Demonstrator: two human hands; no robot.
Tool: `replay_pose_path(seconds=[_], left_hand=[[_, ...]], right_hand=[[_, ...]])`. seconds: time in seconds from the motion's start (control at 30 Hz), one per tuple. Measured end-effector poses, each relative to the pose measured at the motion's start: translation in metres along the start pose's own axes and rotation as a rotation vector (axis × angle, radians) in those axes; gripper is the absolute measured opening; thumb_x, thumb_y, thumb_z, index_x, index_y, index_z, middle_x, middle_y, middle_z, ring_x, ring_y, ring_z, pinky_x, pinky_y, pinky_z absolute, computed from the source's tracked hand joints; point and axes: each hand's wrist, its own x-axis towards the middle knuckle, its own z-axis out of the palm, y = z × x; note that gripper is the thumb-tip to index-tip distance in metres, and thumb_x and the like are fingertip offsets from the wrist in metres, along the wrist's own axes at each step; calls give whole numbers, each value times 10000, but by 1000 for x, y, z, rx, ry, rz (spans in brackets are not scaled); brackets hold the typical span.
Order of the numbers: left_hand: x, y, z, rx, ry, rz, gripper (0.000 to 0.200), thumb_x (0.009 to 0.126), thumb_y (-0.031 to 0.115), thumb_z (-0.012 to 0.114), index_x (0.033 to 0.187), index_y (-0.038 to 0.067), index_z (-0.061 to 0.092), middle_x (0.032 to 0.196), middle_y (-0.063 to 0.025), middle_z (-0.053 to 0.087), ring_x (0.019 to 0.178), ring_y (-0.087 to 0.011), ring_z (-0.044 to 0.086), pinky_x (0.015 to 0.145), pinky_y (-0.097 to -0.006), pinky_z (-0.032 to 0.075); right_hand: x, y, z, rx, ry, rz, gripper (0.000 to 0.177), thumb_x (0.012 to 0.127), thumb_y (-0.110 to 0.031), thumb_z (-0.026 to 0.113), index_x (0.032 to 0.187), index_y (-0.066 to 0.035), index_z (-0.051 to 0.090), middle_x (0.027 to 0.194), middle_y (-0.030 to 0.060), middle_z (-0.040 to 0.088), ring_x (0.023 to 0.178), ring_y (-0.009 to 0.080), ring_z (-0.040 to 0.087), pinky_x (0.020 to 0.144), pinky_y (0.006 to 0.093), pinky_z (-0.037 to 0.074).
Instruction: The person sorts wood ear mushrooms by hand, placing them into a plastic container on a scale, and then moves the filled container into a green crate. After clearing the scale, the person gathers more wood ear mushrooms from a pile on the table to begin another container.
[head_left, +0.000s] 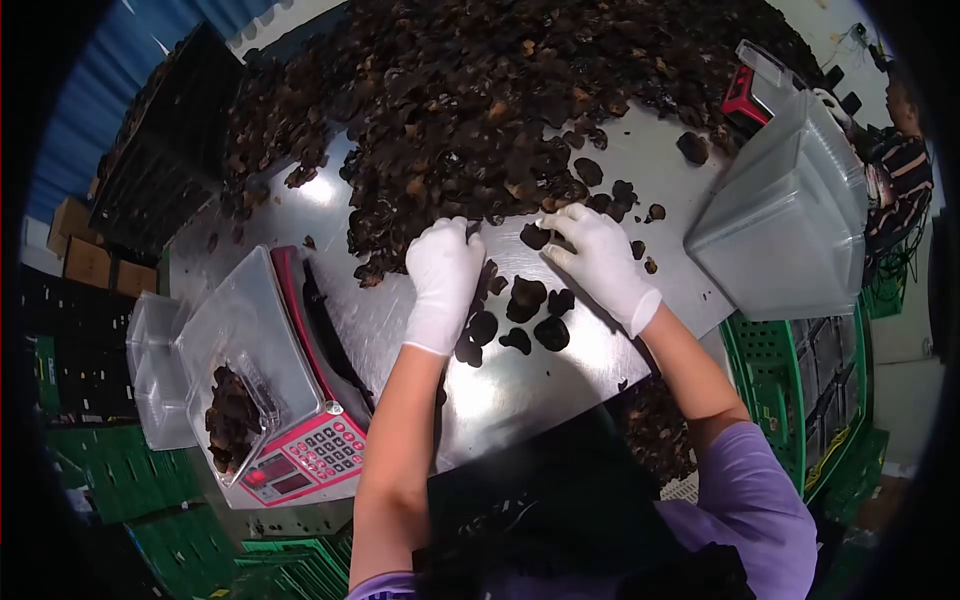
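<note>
My left hand [443, 272], in a white glove, reaches the near edge of a big pile of dark brown wood ear mushrooms [450, 130]. Its fingers are curled in, and whatever they hold is hidden. In a matching glove, my right hand [602, 262] has its thumb and fingertips around a single dark wood ear mushroom [535, 237]. Several loose mushroom pieces [526, 298] lie on the metal table [590, 370] between my forearms. A few more pieces [622, 193] lie beyond my right hand.
To the left, a red scale [315, 455] bears a clear plastic box [235, 415] with mushrooms inside. Stacked clear containers [785, 220] stand at the right, by another scale [745, 97] and another person [897, 180]. Green crates [770, 390] sit beside the table's right edge.
</note>
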Motion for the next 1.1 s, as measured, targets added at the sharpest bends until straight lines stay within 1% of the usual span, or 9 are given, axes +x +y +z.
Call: replay_pose_path(seconds=[0.23,0.37,0.4,0.43,0.53,0.57,0.77,0.93,1.1], left_hand=[[-44,-21,-63,-288,-342,108,301,773,62,635,1072,48,669,1048,-158,634,1020,-323,606,887,-394,486],[-68,-18,-97,-502,-296,156,462,771,28,649,1231,27,607,1169,-197,615,1108,-351,579,962,-366,460],[-76,-25,-98,-405,-245,264,604,745,110,738,1309,24,542,1165,-186,598,1097,-362,575,945,-378,468],[-86,-23,-103,-405,-250,264,604,745,110,738,1309,24,542,1165,-186,598,1097,-362,575,945,-378,468],[-108,-15,-123,-30,-524,-155,1160,597,434,863,1477,4,242,1164,-218,494,955,-370,620,767,-397,546],[-119,-19,-119,9,-480,-118,1248,568,409,889,1490,-26,169,1170,-248,480,916,-375,634,729,-399,553],[-126,-27,-89,-140,-629,-335,1408,448,181,951,1511,-9,47,1244,-289,416,1037,-429,579,885,-406,510],[-71,-12,-74,-244,-570,-217,1436,441,125,952,1520,20,11,1314,-316,366,1153,-450,528,983,-399,471],[-35,8,-64,-119,-735,-94,1356,426,162,946,1510,24,145,1289,-293,375,1056,-449,578,919,-393,509]], right_hand=[[13,3,28,-262,-151,-89,217,781,-185,665,967,-72,674,903,110,623,897,271,623,760,412,488],[-1,-19,-3,340,-353,83,231,831,-225,648,1012,-85,682,871,98,622,851,293,631,788,400,499],[-8,-15,-10,326,-421,15,480,772,-332,728,1172,-83,636,991,121,616,900,304,636,796,386,512],[-14,-15,-19,328,-422,19,480,772,-332,728,1172,-83,636,991,121,616,900,304,636,796,386,512],[-34,-2,-26,76,-523,-18,1110,528,-441,860,1443,-59,361,1195,205,508,932,339,627,790,380,525],[-35,-3,-28,75,-525,-17,1110,528,-441,860,1443,-59,361,1195,205,508,932,339,627,790,380,525],[-29,-28,-12,-84,-716,205,1212,526,-397,876,1502,-84,230,1212,244,479,956,361,635,788,405,547],[-8,-43,7,-4,-607,162,1201,532,-260,888,1498,-41,209,1260,278,473,1033,416,595,894,409,507],[5,-41,14,-76,-639,10,1233,521,-354,878,1489,5,203,1178,292,513,986,389,621,855,400,523]])
